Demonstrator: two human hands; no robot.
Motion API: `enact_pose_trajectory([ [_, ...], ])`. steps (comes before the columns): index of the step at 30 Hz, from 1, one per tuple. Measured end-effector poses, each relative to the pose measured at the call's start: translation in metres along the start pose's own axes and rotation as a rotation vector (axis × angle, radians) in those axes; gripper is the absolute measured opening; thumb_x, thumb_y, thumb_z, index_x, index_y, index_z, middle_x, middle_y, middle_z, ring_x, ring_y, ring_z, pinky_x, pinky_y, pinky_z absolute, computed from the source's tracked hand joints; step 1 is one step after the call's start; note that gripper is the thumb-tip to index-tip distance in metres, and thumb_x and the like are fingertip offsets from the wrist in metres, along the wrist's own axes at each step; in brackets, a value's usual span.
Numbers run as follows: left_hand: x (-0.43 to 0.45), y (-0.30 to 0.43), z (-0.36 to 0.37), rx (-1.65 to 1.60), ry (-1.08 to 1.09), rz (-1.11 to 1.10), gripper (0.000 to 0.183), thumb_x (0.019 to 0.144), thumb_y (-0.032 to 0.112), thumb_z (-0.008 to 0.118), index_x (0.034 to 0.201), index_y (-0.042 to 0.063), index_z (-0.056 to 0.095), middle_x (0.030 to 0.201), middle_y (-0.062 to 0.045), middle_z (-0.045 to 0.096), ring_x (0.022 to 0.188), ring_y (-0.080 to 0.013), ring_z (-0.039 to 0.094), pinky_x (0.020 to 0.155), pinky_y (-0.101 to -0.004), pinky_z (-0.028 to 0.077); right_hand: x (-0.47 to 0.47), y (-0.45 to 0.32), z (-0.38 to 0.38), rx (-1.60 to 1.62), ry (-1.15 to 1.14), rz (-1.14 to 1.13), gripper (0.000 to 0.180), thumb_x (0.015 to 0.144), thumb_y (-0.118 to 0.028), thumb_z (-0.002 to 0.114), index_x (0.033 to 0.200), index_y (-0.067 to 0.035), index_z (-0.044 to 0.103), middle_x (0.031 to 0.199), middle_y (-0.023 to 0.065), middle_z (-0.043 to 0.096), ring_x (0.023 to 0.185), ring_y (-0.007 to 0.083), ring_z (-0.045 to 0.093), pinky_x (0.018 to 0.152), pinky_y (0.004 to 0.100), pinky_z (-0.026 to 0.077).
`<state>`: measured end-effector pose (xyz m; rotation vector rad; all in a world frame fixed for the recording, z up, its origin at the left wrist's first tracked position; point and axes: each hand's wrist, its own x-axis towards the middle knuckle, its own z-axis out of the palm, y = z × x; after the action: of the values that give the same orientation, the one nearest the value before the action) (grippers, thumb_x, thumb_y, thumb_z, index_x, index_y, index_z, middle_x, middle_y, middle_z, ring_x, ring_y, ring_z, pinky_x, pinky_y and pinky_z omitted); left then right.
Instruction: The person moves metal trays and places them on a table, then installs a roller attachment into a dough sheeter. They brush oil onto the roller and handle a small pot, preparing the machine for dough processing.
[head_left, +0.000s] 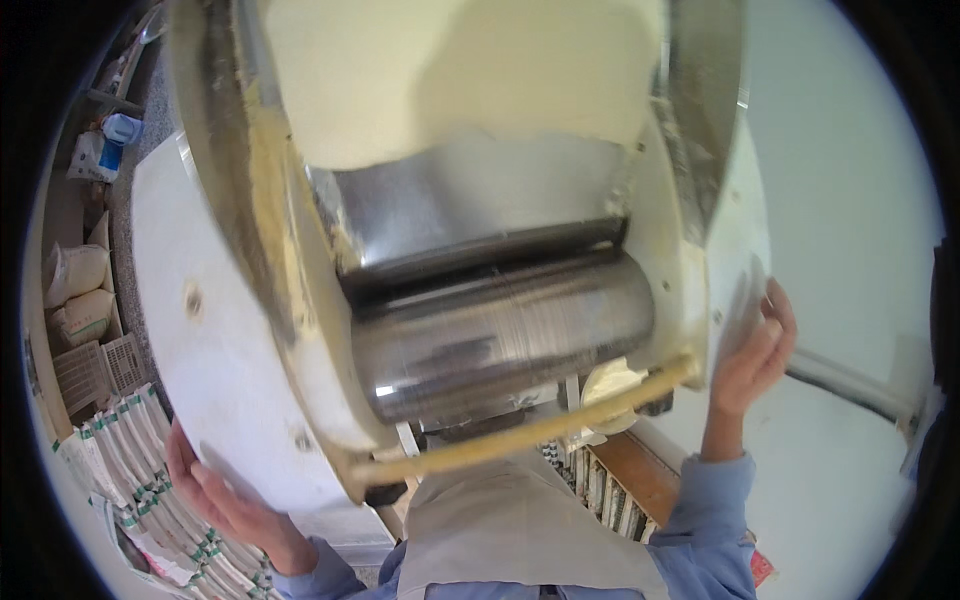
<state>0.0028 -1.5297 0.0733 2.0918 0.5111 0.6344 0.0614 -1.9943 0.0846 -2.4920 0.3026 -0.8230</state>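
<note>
A dough sheeting machine with a steel roller fills the middle of the view. Above the roller, pale dough covers most of a steel plate. My left hand is at the lower edge of the white left side housing, fingers partly hidden by it. On the other side, my right hand has its curled fingers against the outer edge of the right side housing. A yellowish bar crosses the front below the roller. Dough residue clings to the left guard.
Stacked printed bags lie at lower left, near plastic baskets and full sacks. Below the bar, a round container holds something pale. A brown board lies beside my apron. A pale wall stands to the right.
</note>
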Motion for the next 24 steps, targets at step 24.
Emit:
enact_pose_trajectory([
  [24,-0.012,-0.004,-0.028,0.761,-0.057,0.449,0.046,0.095,0.028,0.040,0.129,-0.002,0.038,0.134,-0.021,0.040,0.118,-0.0364,0.047,0.096,-0.0471,0.044,0.009,0.015,0.007,0.024,-0.073,-0.111,0.045,0.096,-0.028,0.025,0.123,0.003,0.043,0.125,0.0211,0.049,0.116,0.0306,0.049,0.098,0.0438,0.042],
])
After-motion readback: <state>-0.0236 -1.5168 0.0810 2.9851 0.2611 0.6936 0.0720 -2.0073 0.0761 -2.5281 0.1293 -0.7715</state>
